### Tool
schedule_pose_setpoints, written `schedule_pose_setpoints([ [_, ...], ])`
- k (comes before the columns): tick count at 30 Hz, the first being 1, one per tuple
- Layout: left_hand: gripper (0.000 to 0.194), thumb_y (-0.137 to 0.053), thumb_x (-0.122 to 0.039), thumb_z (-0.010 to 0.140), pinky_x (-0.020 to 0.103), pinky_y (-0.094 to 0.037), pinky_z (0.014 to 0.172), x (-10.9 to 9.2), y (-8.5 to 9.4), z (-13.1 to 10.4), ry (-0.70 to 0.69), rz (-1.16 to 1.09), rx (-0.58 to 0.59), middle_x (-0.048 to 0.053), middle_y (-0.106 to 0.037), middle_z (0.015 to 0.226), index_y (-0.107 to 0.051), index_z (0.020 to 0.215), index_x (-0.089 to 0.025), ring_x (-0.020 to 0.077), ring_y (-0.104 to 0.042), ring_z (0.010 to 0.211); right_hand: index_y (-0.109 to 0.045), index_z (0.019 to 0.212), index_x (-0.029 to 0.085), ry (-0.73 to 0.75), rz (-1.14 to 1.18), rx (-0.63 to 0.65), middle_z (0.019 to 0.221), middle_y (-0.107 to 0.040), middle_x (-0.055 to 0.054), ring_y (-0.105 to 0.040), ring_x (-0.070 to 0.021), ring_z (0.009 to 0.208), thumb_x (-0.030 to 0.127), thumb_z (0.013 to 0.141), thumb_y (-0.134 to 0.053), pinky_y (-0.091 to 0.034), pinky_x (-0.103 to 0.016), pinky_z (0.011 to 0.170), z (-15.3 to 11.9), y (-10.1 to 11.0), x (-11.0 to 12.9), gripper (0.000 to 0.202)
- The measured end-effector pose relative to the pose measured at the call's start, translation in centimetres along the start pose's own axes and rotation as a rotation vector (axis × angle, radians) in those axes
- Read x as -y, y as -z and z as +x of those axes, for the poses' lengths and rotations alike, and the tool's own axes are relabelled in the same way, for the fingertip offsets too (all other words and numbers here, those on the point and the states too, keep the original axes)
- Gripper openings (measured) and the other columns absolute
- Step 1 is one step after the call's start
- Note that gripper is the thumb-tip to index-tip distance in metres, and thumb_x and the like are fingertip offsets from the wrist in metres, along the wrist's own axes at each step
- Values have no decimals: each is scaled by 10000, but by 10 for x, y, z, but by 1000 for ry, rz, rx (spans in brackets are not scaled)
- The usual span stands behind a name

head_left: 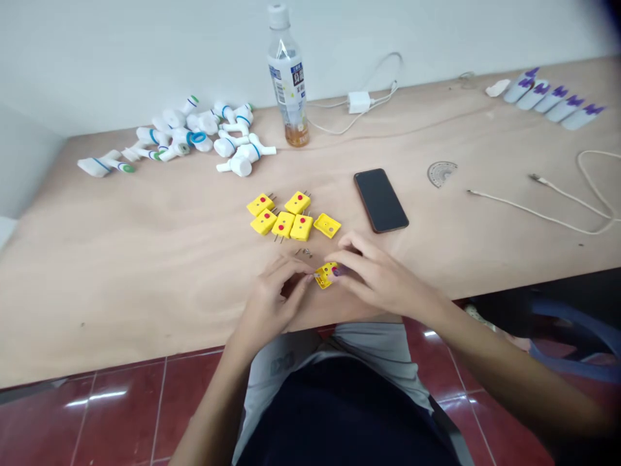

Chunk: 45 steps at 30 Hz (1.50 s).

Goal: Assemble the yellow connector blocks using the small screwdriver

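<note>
Near the table's front edge, an open yellow plug casing (324, 277) lies between my hands with its hollow inside facing up. My left hand (276, 291) pinches the casing's left edge between thumb and fingers. The thumb and fingers of my right hand (381, 275) close at its right side, on a small red and dark part (336, 271). Just beyond are a few tiny metal pieces (305, 252), perhaps screws. A loose yellow cover (327, 225) lies farther back. Left of it sit several yellow two-pin plugs (301, 227), each with a red dot.
A black phone (381, 200) and a protractor (441, 173) lie to the right. Behind stand a drink bottle (290, 84) and a white charger (359, 102). White jointed parts (182, 133) pile at back left; purple-topped containers (553, 100) and a cable (548, 210) are right.
</note>
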State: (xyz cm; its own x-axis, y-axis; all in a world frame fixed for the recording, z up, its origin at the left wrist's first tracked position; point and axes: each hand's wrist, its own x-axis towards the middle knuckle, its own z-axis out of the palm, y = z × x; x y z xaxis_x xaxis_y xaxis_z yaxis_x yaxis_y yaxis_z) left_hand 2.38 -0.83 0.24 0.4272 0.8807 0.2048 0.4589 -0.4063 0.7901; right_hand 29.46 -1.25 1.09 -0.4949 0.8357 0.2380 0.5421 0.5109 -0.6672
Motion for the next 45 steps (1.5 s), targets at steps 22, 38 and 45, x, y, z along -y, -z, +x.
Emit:
schedule_pose_setpoints([
  [22, 155, -667, -194, 1119, 523, -665, 1092, 2, 1, 0, -42, -45, -47, 97, -820, 1320, -777, 1206, -260, 304, -783, 1267, -777, 1254, 254, -69, 310, -214, 1200, -816, -64, -797, -221, 1055, 281, 1167, -648, -661, -378, 949, 17, 10, 19, 158],
  [38, 113, -708, -226, 1112, 494, -675, 951, 15, -5, 8, -55, 235, -130, 88, -842, 1147, -815, 1087, -251, 303, -781, 1097, -698, 1469, 270, 60, -97, -134, 1384, -804, -108, -772, -300, 1314, 186, 1157, -620, -650, -553, 1192, -19, -14, 1, 332],
  [45, 160, -662, -237, 1133, 477, -663, 982, 14, -1, 11, 9, 252, -181, 80, -833, 1186, -815, 1173, -257, 292, -775, 1100, -683, 1496, 271, 62, -100, -130, 1395, -798, -118, -762, -310, 1329, 206, 1157, -629, -645, -587, 1211, -19, -15, -2, 349],
])
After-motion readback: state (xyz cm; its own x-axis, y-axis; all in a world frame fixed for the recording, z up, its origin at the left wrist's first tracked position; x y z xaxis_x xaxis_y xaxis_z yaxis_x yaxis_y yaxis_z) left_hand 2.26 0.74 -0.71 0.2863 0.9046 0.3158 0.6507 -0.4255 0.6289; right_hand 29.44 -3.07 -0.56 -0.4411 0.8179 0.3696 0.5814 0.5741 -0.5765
